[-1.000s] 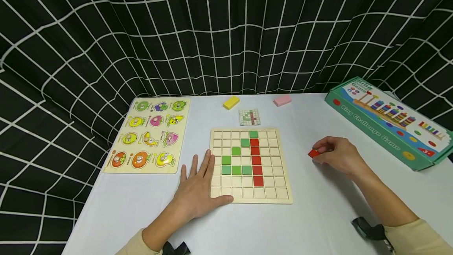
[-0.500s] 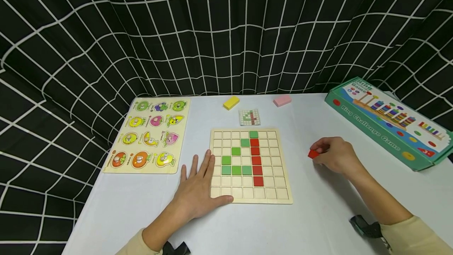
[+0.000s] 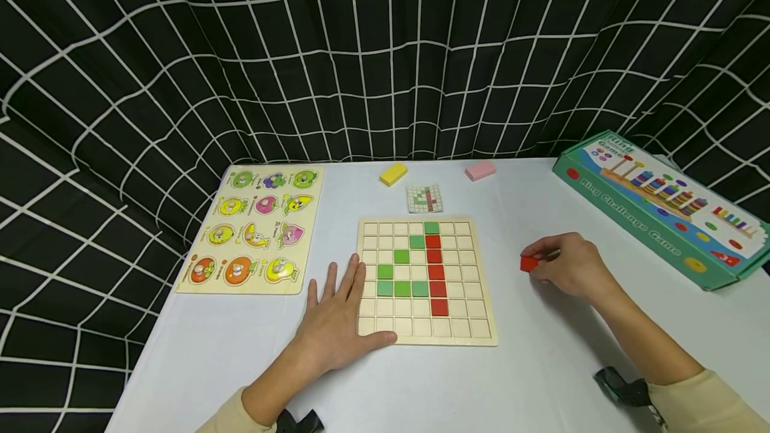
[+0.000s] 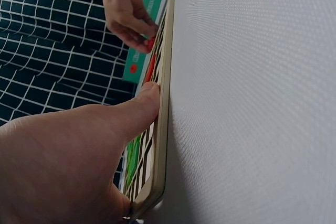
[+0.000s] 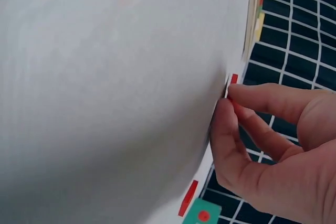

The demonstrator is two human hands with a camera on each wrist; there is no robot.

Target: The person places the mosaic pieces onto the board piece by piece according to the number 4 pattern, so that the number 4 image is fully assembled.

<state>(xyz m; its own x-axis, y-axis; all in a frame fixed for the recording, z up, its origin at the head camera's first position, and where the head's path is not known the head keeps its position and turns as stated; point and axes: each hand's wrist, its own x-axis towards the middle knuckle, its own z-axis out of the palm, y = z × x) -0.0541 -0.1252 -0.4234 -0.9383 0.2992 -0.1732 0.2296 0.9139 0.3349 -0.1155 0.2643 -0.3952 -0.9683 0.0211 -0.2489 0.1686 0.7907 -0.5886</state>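
A wooden grid board [image 3: 488,326] lies mid-table, with green tiles [image 3: 402,256] in a stepped outline and a column of red tiles [image 3: 436,272]. My left hand [image 3: 333,333] lies spread at its left side, the thumb on the front edge and fingertips along the left edge; in the left wrist view the thumb [image 4: 142,106] presses the board's rim. To the right of the board, my right hand [image 3: 568,266] pinches a red square tile [image 3: 529,264] between thumb and fingers, close to the tabletop. The right wrist view shows the pinched tile [image 5: 234,78] edge-on.
A small pattern card [image 3: 424,199] lies behind the board, near a yellow block [image 3: 394,174] and a pink block [image 3: 480,171]. A fruit puzzle board [image 3: 249,229] is at left, a green game box [image 3: 662,212] at right. Another red piece [image 5: 188,198] shows near the box.
The red tile in my right hand has shifted slightly left and turned, showing more of its square face. My left hand and the board have stayed put.
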